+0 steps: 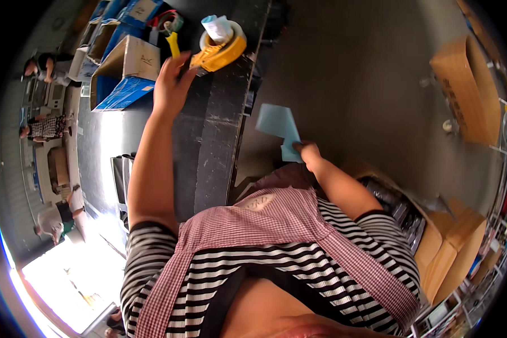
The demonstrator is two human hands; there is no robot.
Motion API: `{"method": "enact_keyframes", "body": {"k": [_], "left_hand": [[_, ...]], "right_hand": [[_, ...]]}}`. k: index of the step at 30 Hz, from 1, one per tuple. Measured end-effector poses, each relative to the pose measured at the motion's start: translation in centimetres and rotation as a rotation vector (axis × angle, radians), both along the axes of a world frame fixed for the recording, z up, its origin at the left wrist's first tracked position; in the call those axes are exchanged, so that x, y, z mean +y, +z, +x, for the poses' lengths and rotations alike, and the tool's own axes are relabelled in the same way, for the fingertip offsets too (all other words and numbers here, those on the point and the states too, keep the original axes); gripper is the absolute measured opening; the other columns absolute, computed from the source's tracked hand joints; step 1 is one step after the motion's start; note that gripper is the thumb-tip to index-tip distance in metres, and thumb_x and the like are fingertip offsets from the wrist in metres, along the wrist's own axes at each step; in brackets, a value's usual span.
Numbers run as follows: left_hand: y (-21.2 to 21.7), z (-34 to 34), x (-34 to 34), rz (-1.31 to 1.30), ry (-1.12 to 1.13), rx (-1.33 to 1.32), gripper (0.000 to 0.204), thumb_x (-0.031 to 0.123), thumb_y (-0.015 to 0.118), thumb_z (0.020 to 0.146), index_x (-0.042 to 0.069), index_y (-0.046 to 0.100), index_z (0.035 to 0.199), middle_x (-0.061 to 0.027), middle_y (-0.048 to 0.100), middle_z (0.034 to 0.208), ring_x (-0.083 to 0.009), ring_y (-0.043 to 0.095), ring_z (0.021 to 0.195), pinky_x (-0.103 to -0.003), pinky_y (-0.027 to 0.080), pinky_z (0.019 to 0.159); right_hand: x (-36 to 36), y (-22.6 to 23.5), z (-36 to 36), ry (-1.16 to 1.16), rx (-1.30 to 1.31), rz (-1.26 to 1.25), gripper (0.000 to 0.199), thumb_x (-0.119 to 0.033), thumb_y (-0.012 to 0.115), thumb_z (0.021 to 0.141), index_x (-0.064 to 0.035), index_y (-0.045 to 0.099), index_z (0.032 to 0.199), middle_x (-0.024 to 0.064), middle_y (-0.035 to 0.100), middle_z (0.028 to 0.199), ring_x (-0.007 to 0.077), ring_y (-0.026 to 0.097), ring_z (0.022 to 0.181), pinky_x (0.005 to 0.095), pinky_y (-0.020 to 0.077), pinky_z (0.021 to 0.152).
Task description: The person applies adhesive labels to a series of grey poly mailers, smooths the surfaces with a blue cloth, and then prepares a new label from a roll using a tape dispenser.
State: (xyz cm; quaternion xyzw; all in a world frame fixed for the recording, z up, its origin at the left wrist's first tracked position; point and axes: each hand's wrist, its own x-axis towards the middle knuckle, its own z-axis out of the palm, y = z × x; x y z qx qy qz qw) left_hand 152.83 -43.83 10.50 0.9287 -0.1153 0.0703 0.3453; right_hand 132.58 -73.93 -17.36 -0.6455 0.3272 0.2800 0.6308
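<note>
My left hand (172, 87) reaches over the dark workbench (214, 132), thumb and fingers apart. Its fingertips are right by a yellow-handled tool (173, 45) and the yellow tape dispenser (222, 54); whether they touch either is unclear. A wide roll of tape sits in the dispenser, and a small pale blue-white roll (217, 27) rests on top of it. Off the bench's right edge, my right hand (308, 155) pinches light blue slips (277, 120) that look like paper or thin film. They hang out to the left of its fingers.
Blue and brown open boxes (127, 70) stand at the bench's far left, with a tape roll (170, 21) beside them. Open cartons stand on my right, one far (467, 90) and one near (448, 248) holding dark wrapped items. Other people (48, 127) are at left.
</note>
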Motion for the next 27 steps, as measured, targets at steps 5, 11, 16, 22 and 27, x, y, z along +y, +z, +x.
{"method": "enact_keyframes", "body": {"k": [5, 11, 16, 22, 27], "left_hand": [[-3.2, -17.3, 6.7, -0.124, 0.129, 0.189, 0.026, 0.001, 0.069, 0.086, 0.004, 0.065, 0.111, -0.0114, 0.064, 0.12, -0.0238, 0.062, 0.113, -0.034, 0.049, 0.098], [-0.4, -30.1, 8.7, 0.009, 0.363, 0.244, 0.017, 0.004, 0.069, 0.085, 0.003, 0.067, 0.102, -0.0129, 0.066, 0.112, -0.0279, 0.063, 0.106, -0.038, 0.049, 0.095], [3.0, -37.1, 9.1, -0.103, 0.387, 0.153, 0.022, 0.011, 0.071, 0.086, 0.006, 0.066, 0.107, -0.0124, 0.065, 0.115, -0.0307, 0.062, 0.109, -0.038, 0.05, 0.094], [1.1, -51.1, 10.3, -0.159, 0.539, 0.175, 0.024, 0.017, 0.069, 0.088, 0.008, 0.066, 0.11, -0.0095, 0.064, 0.117, -0.0291, 0.062, 0.11, -0.038, 0.05, 0.095], [-0.5, -65.3, 10.7, -0.201, 0.758, 0.043, 0.026, 0.02, 0.071, 0.088, 0.008, 0.066, 0.11, -0.0085, 0.066, 0.115, -0.0278, 0.063, 0.109, -0.037, 0.05, 0.094]], "right_hand": [[3.8, -1.8, 1.3, 0.937, -0.178, -0.282, 0.04, -0.03, 0.072, 0.08, -0.0042, 0.071, 0.111, 0.0177, 0.071, 0.103, 0.0312, 0.069, 0.091, 0.0411, 0.0529, 0.082], [9.0, -10.2, 1.1, 1.803, -0.425, -0.24, 0.034, -0.028, 0.057, 0.082, -0.0051, 0.074, 0.101, 0.0198, 0.071, 0.106, 0.0308, 0.07, 0.097, 0.0428, 0.0551, 0.084], [9.4, -11.7, 0.0, 1.633, -0.447, -0.484, 0.03, -0.028, 0.065, 0.078, -0.0015, 0.074, 0.09, 0.0248, 0.069, 0.099, 0.0413, 0.067, 0.093, 0.0479, 0.0543, 0.083], [10.1, -4.3, -0.3, 1.94, -0.554, -0.603, 0.032, -0.029, 0.061, 0.083, -0.0067, 0.074, 0.102, 0.0219, 0.068, 0.11, 0.0389, 0.066, 0.103, 0.0465, 0.0529, 0.089], [11.9, -2.4, -4.8, 1.987, -0.518, -0.611, 0.035, -0.032, 0.054, 0.089, -0.0131, 0.07, 0.114, 0.0172, 0.065, 0.12, 0.0367, 0.064, 0.109, 0.0463, 0.0516, 0.092]]}}
